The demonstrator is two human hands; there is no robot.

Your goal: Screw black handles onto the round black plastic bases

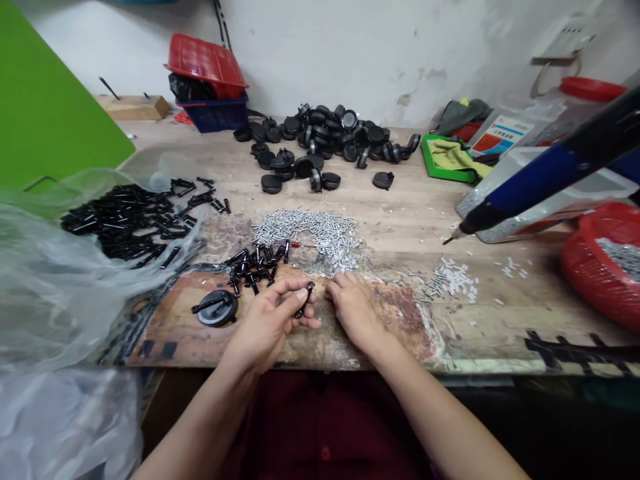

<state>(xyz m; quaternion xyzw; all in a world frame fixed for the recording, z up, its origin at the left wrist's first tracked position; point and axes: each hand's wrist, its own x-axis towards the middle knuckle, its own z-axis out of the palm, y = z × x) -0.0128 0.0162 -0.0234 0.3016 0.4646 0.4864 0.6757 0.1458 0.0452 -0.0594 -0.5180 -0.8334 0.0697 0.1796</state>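
My left hand [274,319] pinches a small glossy black bar-shaped part [305,299] between thumb and fingers, above the worn board. Beside it, my right hand [354,311] rests low with fingers bent and close together at the near edge of a pile of small silver screws [300,221]; its fingertips are hidden, so what they hold, if anything, does not show. A heap of similar black parts [255,265] lies just beyond my left hand. To the left, a round black disc piece [216,316] lies flat with one black bar across it.
Many round black pieces [325,133] are heaped by the wall. A plastic bag [45,287] spills black parts at left. An electric screwdriver [530,170] hangs at right, above white plastic bits [453,280]. A red basket [600,267] of silver pieces sits at far right.
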